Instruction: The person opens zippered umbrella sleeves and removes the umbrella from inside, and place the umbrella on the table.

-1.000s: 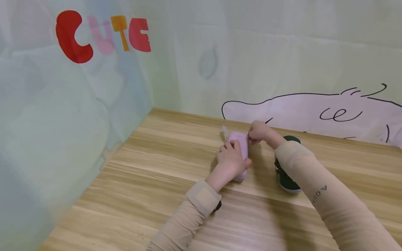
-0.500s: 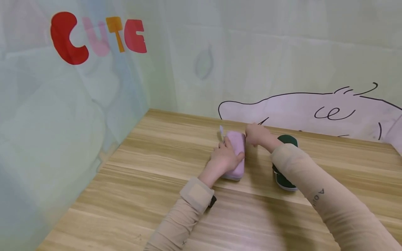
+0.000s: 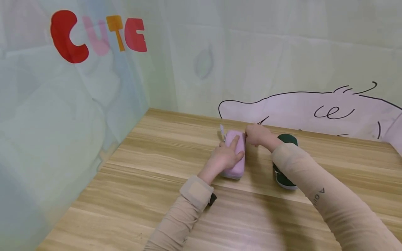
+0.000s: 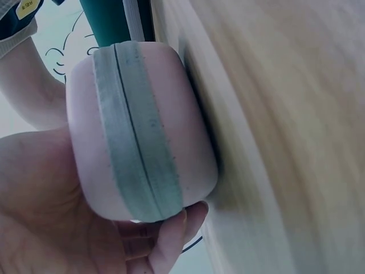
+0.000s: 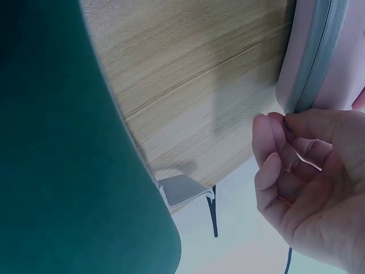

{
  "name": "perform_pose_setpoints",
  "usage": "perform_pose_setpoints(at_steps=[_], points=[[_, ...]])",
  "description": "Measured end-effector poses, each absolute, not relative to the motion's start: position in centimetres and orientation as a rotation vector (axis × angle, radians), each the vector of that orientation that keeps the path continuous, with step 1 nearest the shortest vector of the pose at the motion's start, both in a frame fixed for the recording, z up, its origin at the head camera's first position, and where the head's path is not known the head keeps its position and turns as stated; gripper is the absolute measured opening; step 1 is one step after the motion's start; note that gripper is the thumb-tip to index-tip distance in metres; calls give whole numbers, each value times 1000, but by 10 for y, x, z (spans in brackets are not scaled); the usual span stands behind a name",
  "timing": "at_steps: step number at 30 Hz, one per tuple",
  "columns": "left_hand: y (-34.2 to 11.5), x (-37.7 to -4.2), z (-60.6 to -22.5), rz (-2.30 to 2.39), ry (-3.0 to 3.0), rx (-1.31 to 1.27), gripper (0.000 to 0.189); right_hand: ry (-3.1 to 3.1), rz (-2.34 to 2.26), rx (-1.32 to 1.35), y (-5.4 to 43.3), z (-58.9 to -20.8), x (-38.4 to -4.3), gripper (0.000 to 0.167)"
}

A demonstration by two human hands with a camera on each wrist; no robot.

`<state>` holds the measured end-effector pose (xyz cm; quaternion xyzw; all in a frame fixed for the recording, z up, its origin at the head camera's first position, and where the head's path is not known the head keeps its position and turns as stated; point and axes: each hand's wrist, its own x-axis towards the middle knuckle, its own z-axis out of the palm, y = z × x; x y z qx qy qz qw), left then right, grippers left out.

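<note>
A pink zip case (image 3: 236,170) with a grey zip band (image 4: 140,137) lies on the wooden table. Across its top lies my left hand (image 3: 222,157), gripping it, with curled fingers at its side in the left wrist view. My right hand (image 3: 258,135) is at the case's far right corner. In the right wrist view its thumb and forefinger pinch together at the end of the zip, on what looks like a small zipper pull mostly hidden by the fingertips. A pale tab (image 3: 221,129) sticks up at the case's far left.
A dark green case (image 3: 285,180) with a grey edge stands to the right, partly under my right forearm; a grey fabric tab (image 5: 183,189) juts from its end. A printed cloth wall (image 3: 267,62) borders the table (image 3: 141,195) at the back and left.
My left hand has shifted its fingers on top of the pink case, the forefinger now lying further across it. My right hand turns slightly but stays at the same corner.
</note>
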<state>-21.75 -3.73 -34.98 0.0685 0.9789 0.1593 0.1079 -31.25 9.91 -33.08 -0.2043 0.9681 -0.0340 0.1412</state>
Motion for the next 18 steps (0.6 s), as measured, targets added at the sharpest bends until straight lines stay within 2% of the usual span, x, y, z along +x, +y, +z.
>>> perform_pose_setpoints(at_steps=[18], points=[[-38,-217,-348,469,2873,192,67,2758,-70,-697,107,-331,-314,14]])
